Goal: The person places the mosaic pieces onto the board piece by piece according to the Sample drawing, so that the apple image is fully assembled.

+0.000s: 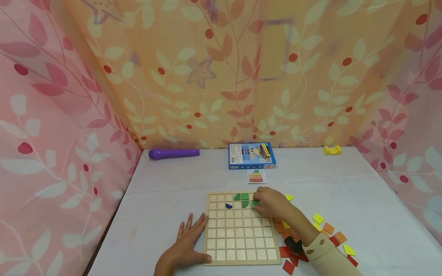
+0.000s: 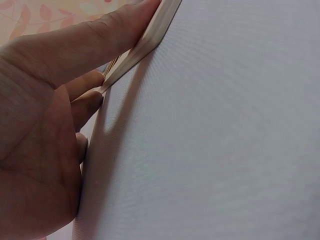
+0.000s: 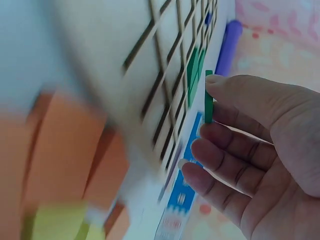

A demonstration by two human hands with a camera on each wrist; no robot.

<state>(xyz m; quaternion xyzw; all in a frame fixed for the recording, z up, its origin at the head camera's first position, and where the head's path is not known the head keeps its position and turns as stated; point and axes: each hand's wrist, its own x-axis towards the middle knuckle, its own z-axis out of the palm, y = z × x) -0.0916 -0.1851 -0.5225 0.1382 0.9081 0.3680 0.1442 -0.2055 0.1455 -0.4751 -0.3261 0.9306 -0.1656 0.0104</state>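
Observation:
A wooden grid board [image 1: 235, 243] lies on the table. Green tiles [image 1: 244, 196] and a small dark blue half-round tile [image 1: 228, 206] sit in its upper cells. Over the board's upper right, my right hand [image 1: 276, 202] pinches a green tile [image 3: 209, 96] between thumb and index finger, and the right wrist view shows it raised off the board. My left hand [image 1: 188, 240] lies at the board's left side with its fingers spread. Its thumb [image 2: 107, 37] touches the board's edge, and the fingertips reach the left border.
Loose red, orange and yellow tiles [image 1: 318, 218] lie right of the board, with a black piece [image 1: 293, 244] among them. Behind stand a pattern card [image 1: 257, 176], a blue box [image 1: 252, 155], a purple microphone-shaped object [image 1: 174, 153] and a yellow block [image 1: 332, 150]. Patterned curtains surround the table.

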